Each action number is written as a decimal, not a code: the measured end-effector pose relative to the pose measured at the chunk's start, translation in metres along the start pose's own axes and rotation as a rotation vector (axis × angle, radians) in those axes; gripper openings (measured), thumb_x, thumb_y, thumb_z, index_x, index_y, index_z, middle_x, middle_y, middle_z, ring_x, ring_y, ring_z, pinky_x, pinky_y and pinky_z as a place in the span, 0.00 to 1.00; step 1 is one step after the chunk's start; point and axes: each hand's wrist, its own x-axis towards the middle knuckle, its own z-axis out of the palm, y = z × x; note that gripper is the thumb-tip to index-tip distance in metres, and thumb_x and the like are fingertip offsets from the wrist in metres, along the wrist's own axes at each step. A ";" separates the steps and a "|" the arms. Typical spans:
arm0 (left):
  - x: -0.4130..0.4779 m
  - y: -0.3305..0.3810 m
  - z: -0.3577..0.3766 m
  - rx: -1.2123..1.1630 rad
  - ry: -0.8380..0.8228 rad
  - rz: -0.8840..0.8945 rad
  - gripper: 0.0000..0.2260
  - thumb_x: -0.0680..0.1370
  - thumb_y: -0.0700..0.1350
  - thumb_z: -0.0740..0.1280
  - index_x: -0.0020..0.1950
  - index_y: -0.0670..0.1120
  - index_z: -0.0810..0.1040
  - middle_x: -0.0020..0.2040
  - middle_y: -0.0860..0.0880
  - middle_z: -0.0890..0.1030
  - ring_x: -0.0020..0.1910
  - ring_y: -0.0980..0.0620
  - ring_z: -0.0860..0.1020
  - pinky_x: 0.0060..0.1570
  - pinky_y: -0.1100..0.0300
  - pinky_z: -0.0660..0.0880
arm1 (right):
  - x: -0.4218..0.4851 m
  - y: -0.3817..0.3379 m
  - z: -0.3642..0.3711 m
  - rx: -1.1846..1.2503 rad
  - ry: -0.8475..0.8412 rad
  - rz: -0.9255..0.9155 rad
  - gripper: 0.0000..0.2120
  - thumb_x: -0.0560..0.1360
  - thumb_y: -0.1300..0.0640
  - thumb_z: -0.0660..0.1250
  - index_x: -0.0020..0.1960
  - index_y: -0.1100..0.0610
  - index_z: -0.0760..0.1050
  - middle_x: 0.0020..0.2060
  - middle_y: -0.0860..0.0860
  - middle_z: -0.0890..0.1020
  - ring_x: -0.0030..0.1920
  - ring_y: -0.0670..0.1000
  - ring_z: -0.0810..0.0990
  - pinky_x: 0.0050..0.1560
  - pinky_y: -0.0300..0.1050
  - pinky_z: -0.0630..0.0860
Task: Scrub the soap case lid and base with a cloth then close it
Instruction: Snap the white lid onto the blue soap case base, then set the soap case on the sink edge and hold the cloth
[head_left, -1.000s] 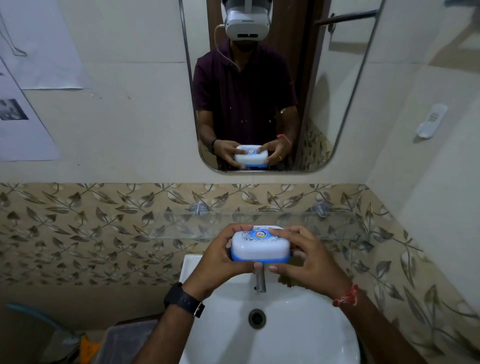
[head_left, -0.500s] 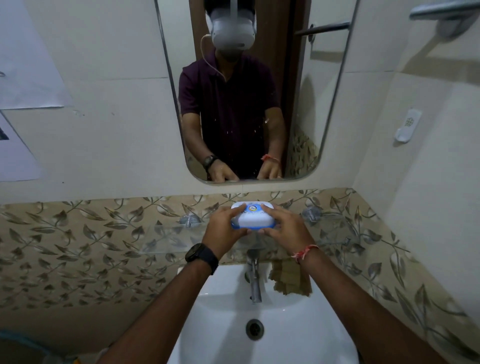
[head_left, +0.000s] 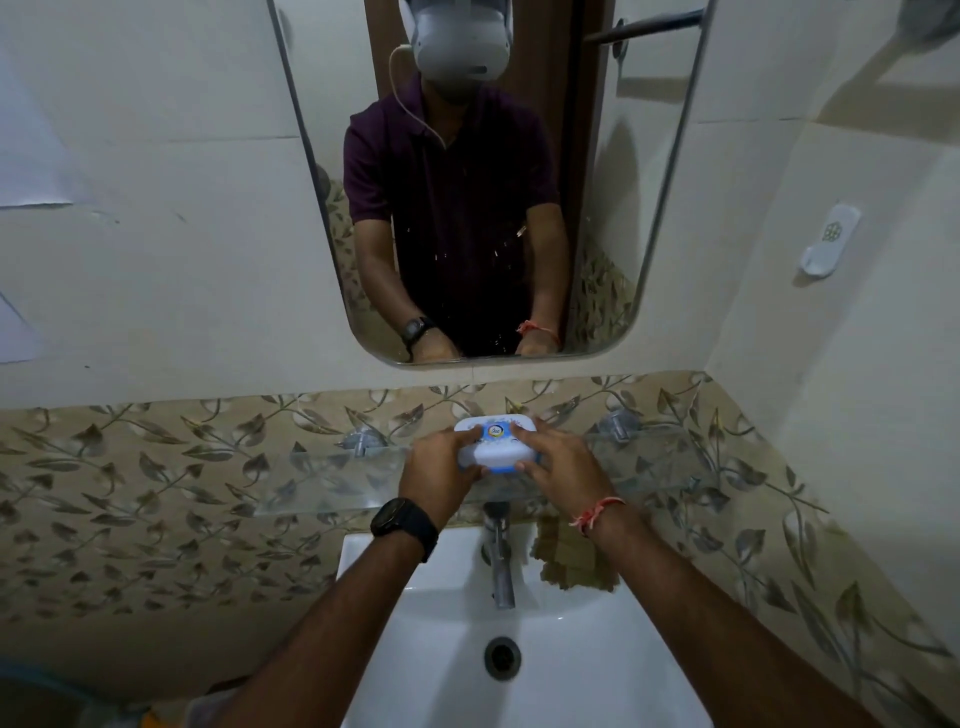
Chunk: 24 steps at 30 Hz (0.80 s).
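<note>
The soap case (head_left: 497, 441) is closed: a white lid with a round blue and yellow label over a blue base. It sits at the level of the glass shelf (head_left: 332, 480) above the tap. My left hand (head_left: 439, 475) grips its left end, thumb along the front. On the right end my right hand (head_left: 558, 467) rests with fingers spread over the lid and front edge. A tan cloth (head_left: 569, 561) lies on the basin's back rim, right of the tap, apart from both hands.
A white basin (head_left: 597, 670) with a chrome tap (head_left: 498, 561) is below my arms. A mirror (head_left: 618, 182) hangs on the tiled wall above the shelf. A white hook (head_left: 830, 239) is on the right wall. Shelf brackets (head_left: 618, 423) stick out from the wall.
Both hands carried the closed soap case up and away from over the basin to the glass shelf. The right hand's fingers now look looser on the case.
</note>
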 end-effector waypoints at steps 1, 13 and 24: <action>0.000 0.000 0.001 0.015 0.001 0.002 0.28 0.73 0.47 0.79 0.72 0.49 0.78 0.66 0.43 0.83 0.62 0.46 0.81 0.62 0.57 0.76 | -0.001 0.000 0.000 -0.018 0.012 -0.002 0.28 0.75 0.58 0.72 0.73 0.50 0.70 0.74 0.55 0.69 0.69 0.56 0.70 0.71 0.50 0.70; -0.072 0.045 0.059 0.083 0.281 0.369 0.19 0.74 0.46 0.72 0.64 0.49 0.77 0.61 0.45 0.80 0.56 0.41 0.77 0.53 0.47 0.75 | -0.071 0.063 0.008 0.047 0.570 -0.140 0.08 0.77 0.52 0.66 0.53 0.54 0.74 0.49 0.50 0.75 0.49 0.51 0.75 0.52 0.44 0.75; -0.100 0.053 0.214 0.141 -0.369 0.324 0.23 0.56 0.36 0.79 0.50 0.47 0.86 0.46 0.48 0.86 0.42 0.47 0.85 0.39 0.62 0.80 | -0.159 0.183 0.061 -0.155 0.051 0.238 0.14 0.71 0.58 0.69 0.56 0.52 0.76 0.54 0.50 0.78 0.55 0.54 0.79 0.58 0.50 0.78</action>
